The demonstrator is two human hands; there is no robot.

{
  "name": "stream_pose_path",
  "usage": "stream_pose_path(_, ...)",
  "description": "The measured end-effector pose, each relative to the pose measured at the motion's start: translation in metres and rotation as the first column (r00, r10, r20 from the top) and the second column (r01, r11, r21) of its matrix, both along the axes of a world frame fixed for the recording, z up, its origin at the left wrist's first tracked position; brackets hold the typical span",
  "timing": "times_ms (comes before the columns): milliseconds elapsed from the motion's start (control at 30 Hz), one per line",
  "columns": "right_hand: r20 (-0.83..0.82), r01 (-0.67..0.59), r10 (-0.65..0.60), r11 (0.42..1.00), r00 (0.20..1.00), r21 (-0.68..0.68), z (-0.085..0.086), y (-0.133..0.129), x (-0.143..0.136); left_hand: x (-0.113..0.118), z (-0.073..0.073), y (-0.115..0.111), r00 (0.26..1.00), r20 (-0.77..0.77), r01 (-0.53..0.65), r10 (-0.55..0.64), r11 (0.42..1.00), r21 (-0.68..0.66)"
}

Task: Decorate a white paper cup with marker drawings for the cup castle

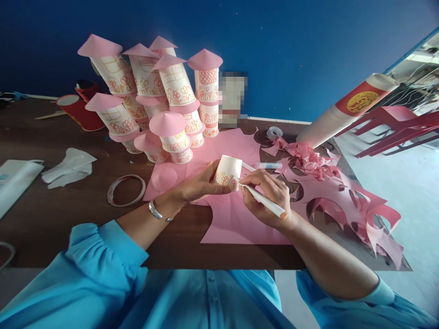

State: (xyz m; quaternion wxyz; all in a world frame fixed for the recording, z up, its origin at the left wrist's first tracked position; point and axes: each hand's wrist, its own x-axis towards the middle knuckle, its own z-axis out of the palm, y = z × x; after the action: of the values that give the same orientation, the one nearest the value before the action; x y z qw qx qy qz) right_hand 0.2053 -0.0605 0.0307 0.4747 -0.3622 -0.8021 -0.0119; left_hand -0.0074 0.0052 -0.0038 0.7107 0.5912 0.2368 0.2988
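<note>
I hold a white paper cup (227, 172) tilted on its side above the pink paper, orange flowers drawn near its rim. My white pen (262, 199) touches it, probably with the tip.

**Drawing on a paper cup**

The left hand (200, 185) is gripping a white paper cup (227, 172) on its side over the pink paper sheet (236, 219), while the right hand (269, 196) is pressing a white pen (262, 200) tip against the cup's wall. Behind them, a cluster of decorated cups with pink cone roofs (161, 98) is standing on the brown table (68, 205). Pink paper scraps (343, 192) are lying to the right, beside a long sleeve of stacked cups (346, 109).
</note>
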Motion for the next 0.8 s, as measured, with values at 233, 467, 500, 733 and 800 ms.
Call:
stream_pose_path(233,-0.001,-0.004,0.004,1.0,1.0,-0.002,0.0014,0.0003,0.0004,-0.0003,0.0013,-0.002,1.0,0.007,0.009,-0.009,0.998,-0.063)
stream_pose_path(467,-0.01,0.018,-0.018,1.0,1.0,0.01,0.0,0.001,0.0012,0.0015,0.0038,-0.003,0.999,0.051,0.021,-0.015,0.993,-0.119)
stream_pose_path(500,-0.011,0.017,-0.017,1.0,1.0,0.005,0.0001,0.0008,0.0012,0.0017,0.0042,-0.003,0.999,0.051,0.02,-0.014,0.992,-0.121)
stream_pose_path(733,-0.005,0.01,-0.01,1.0,1.0,0.002,0.0003,-0.0007,0.0004,0.0008,0.0056,-0.0029,1.0,0.013,0.004,-0.002,0.995,-0.102)
stream_pose_path(800,-0.002,0.017,-0.017,1.0,1.0,0.001,0.0002,-0.001,-0.0001,0.0004,0.0054,-0.0028,1.0,0.011,-0.002,0.003,0.995,-0.095)
